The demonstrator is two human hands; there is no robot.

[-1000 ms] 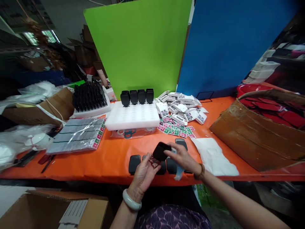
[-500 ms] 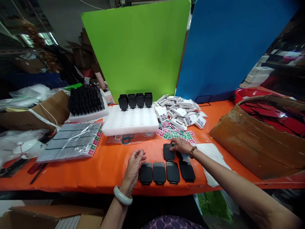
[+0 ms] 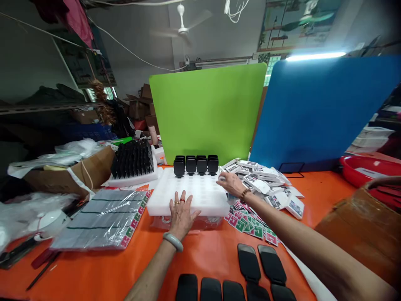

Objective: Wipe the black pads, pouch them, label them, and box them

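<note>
My left hand lies with fingers spread on the front of a white foam block. At the block's right edge, my right hand has its fingers curled, with a crumpled pale cloth showing under the palm. Black folding stands with rounded square plates stand upright in rows at the block's back edge. Nearer me, several more black stands lie flat on the orange table, two of them farther forward than the front row, which the lower frame edge cuts off.
White boxes are piled right of the foam, with pink and green cards before them. A plastic-wrapped grey stack and another foam block of black stands lie left. A carton stands right; green and blue boards rise behind.
Both hands have moved forward from the flat black stands to the foam block. My right hand has let go of a black stand, which lies on the table. The view has tilted up.
</note>
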